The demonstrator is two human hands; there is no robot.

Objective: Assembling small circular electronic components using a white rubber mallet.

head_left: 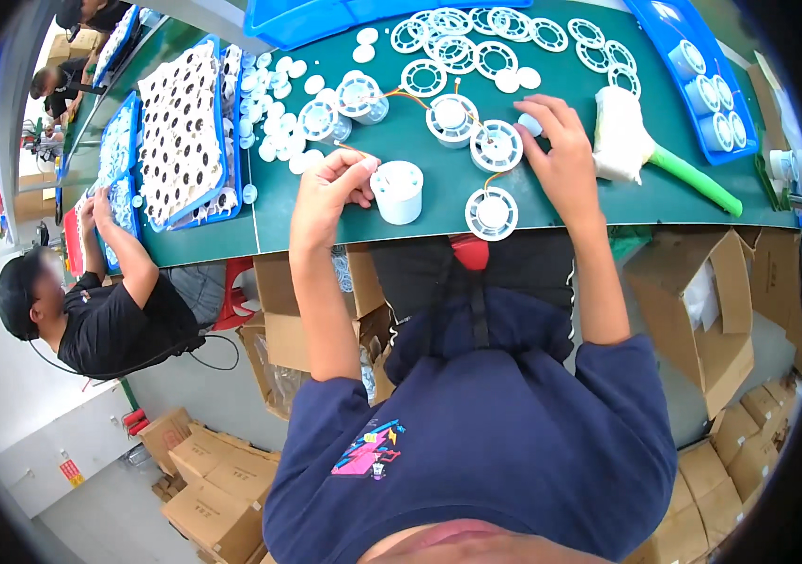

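Observation:
My left hand (333, 193) is closed, thumb and forefinger pinched beside the rim of a white cylindrical housing (398, 199) standing upright. Whatever lies in the pinch is too small to make out; an orange wire (354, 150) runs up to those fingers. My right hand (559, 155) holds a small white round cap (529, 124) between thumb and fingers. Just left of it stands a housing topped with a slotted ring (497, 147). A similar one (492, 214) is at the table's front edge, another (452, 119) is farther back, and orange wires link them.
Slotted white rings (495, 59) and loose white discs (280, 132) lie on the green table (307, 216). A green-handled mallet (692, 179) with a wrapped head lies at right, near a blue tray (744, 150) of housings. A co-worker (91, 301) sits at left; cardboard boxes (692, 310) stand below.

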